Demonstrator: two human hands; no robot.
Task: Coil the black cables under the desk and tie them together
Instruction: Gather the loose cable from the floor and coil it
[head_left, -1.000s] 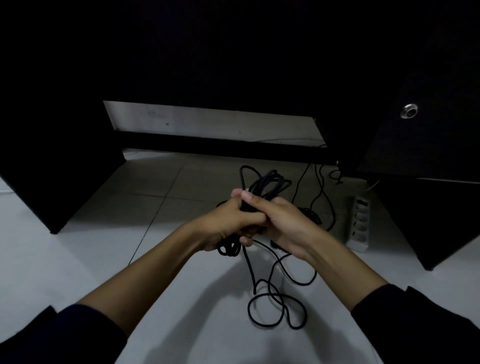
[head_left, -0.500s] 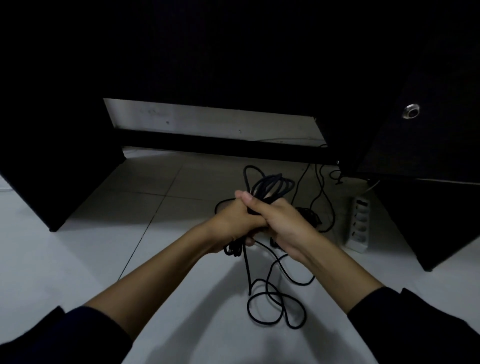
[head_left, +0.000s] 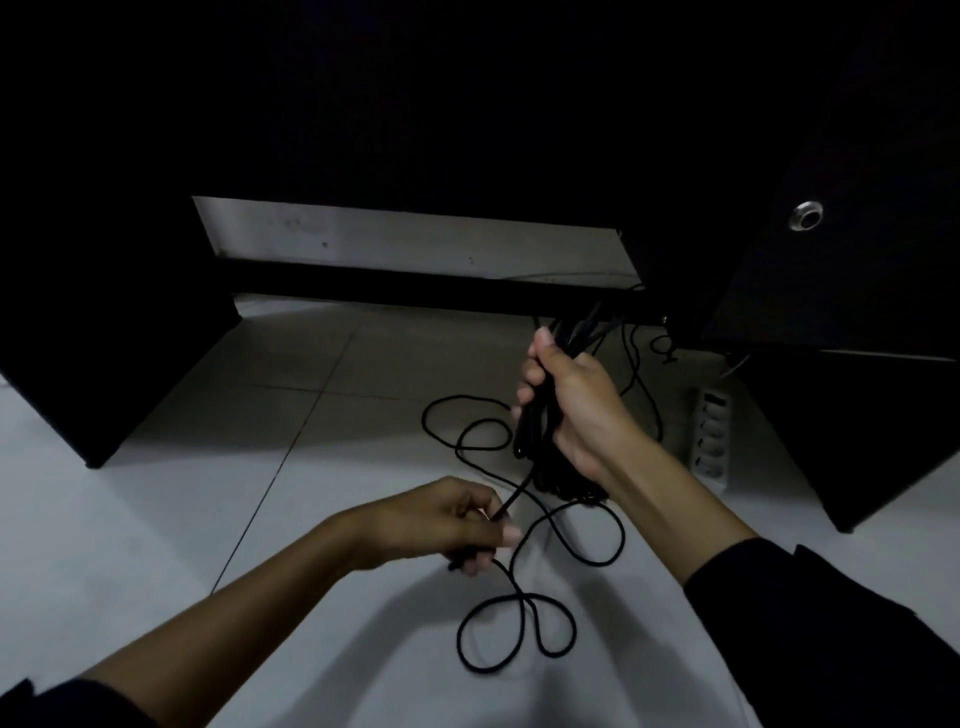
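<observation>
The worktop (head_left: 467, 104) fills the top of the view as a dark underside, its side panels dropping to a pale tiled floor (head_left: 156, 545). Against the right panel a white power strip (head_left: 712, 441) lies on the tiles (too dim to read its sockets).

Between the panels, the coiled bundle of black cables (head_left: 540, 431) hangs upright in the right hand (head_left: 576, 405), whose fingers are wrapped tight round its middle — strands run up from the fist toward the dark rail behind. The loose tail (head_left: 511, 629) runs from the bundle down to the floor, where it lies in slack loops near the left forearm. The left hand (head_left: 457, 525) pinches this tail between thumb and fingers, just below and left of the bundle.

The cable looks light, limp and a little springy — loops will likely spread open if the grip slackens. Best hold: the bundle at its waist, where all turns cross, and the tail close to the bundle so each wrap can be pulled snug.
</observation>
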